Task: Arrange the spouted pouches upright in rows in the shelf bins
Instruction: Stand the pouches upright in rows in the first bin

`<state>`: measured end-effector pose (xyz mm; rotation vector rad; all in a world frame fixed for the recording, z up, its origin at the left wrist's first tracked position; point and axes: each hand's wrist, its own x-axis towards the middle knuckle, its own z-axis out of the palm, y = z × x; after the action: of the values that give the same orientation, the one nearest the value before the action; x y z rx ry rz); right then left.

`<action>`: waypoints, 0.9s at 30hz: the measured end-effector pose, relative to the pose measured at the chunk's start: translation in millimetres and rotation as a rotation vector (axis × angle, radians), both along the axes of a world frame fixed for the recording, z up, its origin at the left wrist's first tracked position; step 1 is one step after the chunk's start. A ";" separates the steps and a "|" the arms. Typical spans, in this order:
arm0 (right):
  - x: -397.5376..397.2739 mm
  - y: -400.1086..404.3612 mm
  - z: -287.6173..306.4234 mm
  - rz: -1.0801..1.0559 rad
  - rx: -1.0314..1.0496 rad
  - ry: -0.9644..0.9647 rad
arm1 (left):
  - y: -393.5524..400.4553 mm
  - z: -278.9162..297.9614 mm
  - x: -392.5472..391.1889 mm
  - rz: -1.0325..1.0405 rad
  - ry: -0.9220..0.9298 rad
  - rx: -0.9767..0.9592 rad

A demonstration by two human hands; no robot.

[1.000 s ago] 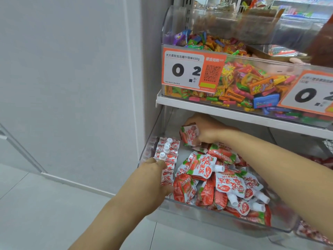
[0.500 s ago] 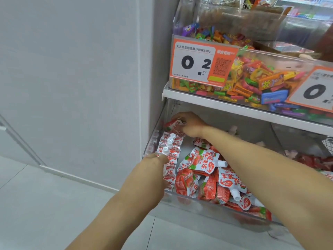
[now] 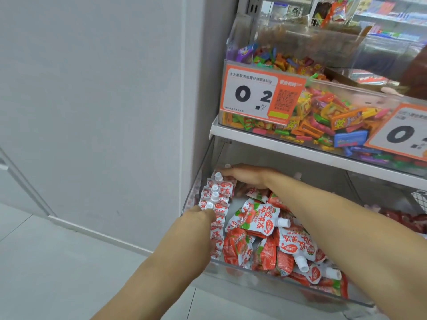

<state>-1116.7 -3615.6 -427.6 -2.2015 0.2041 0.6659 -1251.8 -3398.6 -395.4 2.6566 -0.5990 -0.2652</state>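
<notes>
A row of upright red-and-white spouted pouches (image 3: pixel 219 197) with white caps stands along the left wall of the clear lower bin (image 3: pixel 265 281). My left hand (image 3: pixel 198 219) holds the front of this row, thumb near the front cap and fingers curled round the front pouches. At the back end of the row, under the shelf, my right hand (image 3: pixel 246 177) lies with fingers stretched left, pressing on the rearmost pouch. A loose pile of pouches (image 3: pixel 261 224) lies flat and jumbled to the right of the row, partly under my right forearm.
The white shelf edge (image 3: pixel 288 147) runs close above my right hand. On it stands a clear bin of mixed candies (image 3: pixel 323 116) with an orange price label (image 3: pixel 258 95). A grey wall (image 3: pixel 104 112) and tiled floor lie to the left.
My right hand carried a pouch from the pile to the back of the row and now rests with fingers stretched out on it. The left hand stayed at the row's front. The camera moved closer.
</notes>
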 end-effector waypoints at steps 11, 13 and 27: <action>-4.2 -12.8 17.0 -0.062 0.154 -0.109 | 3.2 -3.6 -1.4 -0.013 0.001 -0.026; -9.6 -15.9 18.8 -0.042 0.119 -0.172 | 2.9 -5.1 -0.2 -0.021 -0.007 -0.031; -22.1 -7.6 20.8 0.164 -0.230 -0.347 | 3.8 -9.1 0.2 -0.038 0.002 -0.041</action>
<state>-1138.8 -3623.2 -406.8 -2.5336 -0.0838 0.3499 -1251.6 -3394.8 -404.5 2.6071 -0.6484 -0.2634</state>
